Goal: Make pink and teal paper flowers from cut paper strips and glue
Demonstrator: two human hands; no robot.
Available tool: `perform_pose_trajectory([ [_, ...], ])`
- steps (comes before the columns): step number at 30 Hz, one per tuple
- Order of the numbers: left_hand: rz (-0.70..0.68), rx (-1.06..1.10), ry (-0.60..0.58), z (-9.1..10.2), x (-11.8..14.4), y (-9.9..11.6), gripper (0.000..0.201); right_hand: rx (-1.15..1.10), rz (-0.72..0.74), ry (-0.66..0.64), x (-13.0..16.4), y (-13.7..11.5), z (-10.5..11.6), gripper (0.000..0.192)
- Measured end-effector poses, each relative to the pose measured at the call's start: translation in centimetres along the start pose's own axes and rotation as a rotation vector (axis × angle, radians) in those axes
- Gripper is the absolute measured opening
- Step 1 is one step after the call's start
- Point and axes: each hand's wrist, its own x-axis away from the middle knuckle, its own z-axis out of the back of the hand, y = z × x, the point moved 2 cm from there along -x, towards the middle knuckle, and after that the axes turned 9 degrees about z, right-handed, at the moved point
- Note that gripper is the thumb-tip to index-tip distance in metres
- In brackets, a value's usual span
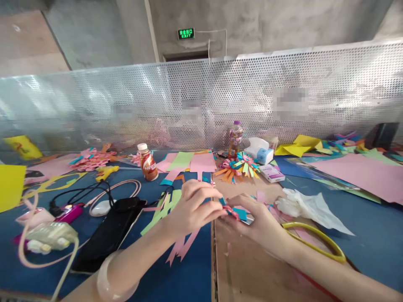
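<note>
Folding small paper strips (236, 212) in mid-air, just above the counter (252, 268). Left hand (192, 209) pinched shut on them, right hand (258, 222) cupped under, fingers closed on them too. Next, probably: press the fold flat, gently, without tearing.

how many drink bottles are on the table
2. A brown bottle with a white cap stands left of centre, and a purple-capped bottle stands at the back by the mesh screen. Clutter may hide others.

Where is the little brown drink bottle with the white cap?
In the head view, the brown bottle stands upright on the blue table, left of centre, beyond the left hand and just left of the pink and green paper sheets.
</note>
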Motion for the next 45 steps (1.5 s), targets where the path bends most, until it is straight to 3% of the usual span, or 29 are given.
perform_pose_trajectory([
  [2, -0.047, 0.023, 0.111, -0.1, 0.2, 0.3, 0.025, 0.019, 0.098, 0.058, 0.1, -0.2, 0.1, 0.004],
  [4, -0.016, 0.081, 0.171, -0.4, 0.5, 0.1, 0.045, 0.068, 0.236, 0.099, 0.4, -0.2, 0.2, 0.009],
  [6, 0.038, 0.141, 0.170, -0.8, 0.8, -0.4, 0.065, 0.129, 0.335, 0.125, 0.7, 0.0, 0.4, 0.015],
  [8, 0.058, 0.165, 0.098, -1.2, 1.1, -0.7, 0.071, 0.190, 0.379, 0.145, 0.9, 0.2, 0.6, 0.018],
  [11, 0.053, 0.154, -0.020, -1.4, 1.3, -0.8, 0.049, 0.277, 0.419, 0.139, 1.1, 0.3, 0.8, 0.018],
  [15, -0.025, 0.137, -0.025, -1.1, 1.2, -0.2, 0.024, 0.344, 0.454, 0.119, 1.1, 0.1, 0.9, 0.020],
  [18, -0.089, 0.109, -0.001, -0.8, 1.0, 0.3, 0.020, 0.375, 0.476, 0.114, 1.2, -0.1, 0.9, 0.020],
  [24, -0.069, 0.115, -0.009, -0.8, 1.0, 0.3, 0.019, 0.376, 0.490, 0.096, 1.3, -0.1, 1.0, 0.020],
  [39, 0.096, 0.173, -0.057, -1.5, 1.3, 0.2, 0.016, 0.304, 0.348, 0.054, 1.0, 0.9, -0.1, 0.013],
  [42, 0.062, 0.096, -0.151, -1.5, 0.9, -0.8, 0.011, 0.267, 0.240, 0.063, 1.2, 1.3, -0.4, 0.019],
  [43, 0.038, 0.044, -0.195, -1.5, 0.8, -1.5, 0.016, 0.247, 0.176, 0.078, 1.2, 1.4, -0.5, 0.021],
  [45, 0.082, -0.076, -0.244, -1.1, 0.5, -3.7, 0.054, 0.181, 0.023, 0.101, 1.2, 1.7, -0.7, 0.027],
])
